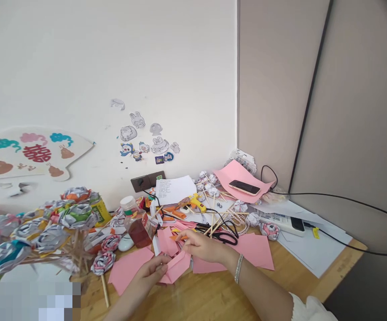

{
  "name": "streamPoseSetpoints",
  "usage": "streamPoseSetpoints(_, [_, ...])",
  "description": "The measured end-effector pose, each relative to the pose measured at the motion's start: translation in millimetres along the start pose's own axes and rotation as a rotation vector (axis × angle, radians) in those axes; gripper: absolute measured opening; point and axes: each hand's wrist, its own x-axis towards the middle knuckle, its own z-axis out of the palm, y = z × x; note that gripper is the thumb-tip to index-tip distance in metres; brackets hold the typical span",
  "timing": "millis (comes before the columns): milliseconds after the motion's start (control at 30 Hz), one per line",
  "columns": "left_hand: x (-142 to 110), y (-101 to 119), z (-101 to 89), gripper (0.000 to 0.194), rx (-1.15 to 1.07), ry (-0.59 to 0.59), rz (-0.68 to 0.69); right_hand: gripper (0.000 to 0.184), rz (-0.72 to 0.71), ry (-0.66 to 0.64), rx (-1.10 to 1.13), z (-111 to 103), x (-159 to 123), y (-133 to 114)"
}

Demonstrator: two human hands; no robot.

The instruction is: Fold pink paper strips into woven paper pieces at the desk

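Observation:
A folded piece of pink paper is tilted just above the front of the wooden table. My left hand pinches its left side between thumb and fingers. At its upper right edge is my right hand, fingers bent and drawn together on the paper; the exact contact is partly hidden. Flat pink sheets lie to the left, and another pink sheet lies right of my right wrist. Just behind my hands are black-handled scissors and smaller pink pieces.
Left stand crumpled paper flowers on sticks and a clear jar of reddish contents. Behind sit a yellow glue gun, thin sticks, beads and a written sheet. Right are a phone, a power strip and a trailing black cable.

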Motion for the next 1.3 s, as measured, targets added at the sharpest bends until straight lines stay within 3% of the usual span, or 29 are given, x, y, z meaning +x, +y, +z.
streamPoseSetpoints(200, [4,-2,1.7,0.021,-0.108,0.003,0.006,0.025,0.028,0.105,0.038,-1,-1,-3])
streamPoseSetpoints(300, [11,-11,-2.4,0.026,-0.188,0.156,0.001,0.032,0.028,0.187,0.193,1,2,-3])
streamPoseSetpoints(433, [19,-22,-5.0,0.028,-0.34,0.417,0.025,0.034,0.131,0.031,0.305,16,5,4])
streamPoseSetpoints(533, [21,-25,0.4,0.029,-0.331,0.487,0.051,0.031,0.172,0.008,0.26,34,4,11])
streamPoseSetpoints(700, [21,-24,11.7,0.03,-0.376,0.478,0.05,0.021,0.131,0.128,0.262,51,10,20])
streamPoseSetpoints(900, [23,-29,17.0,0.028,-0.369,0.434,0.019,0.008,0.131,0.354,0.217,45,17,26])
streamPoseSetpoints(1067, [21,-26,22.5,0.03,-0.426,0.46,-0.019,0.005,0.075,0.278,0.102,42,12,20])
streamPoseSetpoints(1167, [19,-19,16.5,0.032,-0.421,0.432,-0.047,0.009,0.079,0.259,0.03,39,10,15])
streamPoseSetpoints(1300, [14,-7,1.7,0.033,-0.252,0.514,0.053,0.014,0.058,0.267,-0.038,31,9,9])
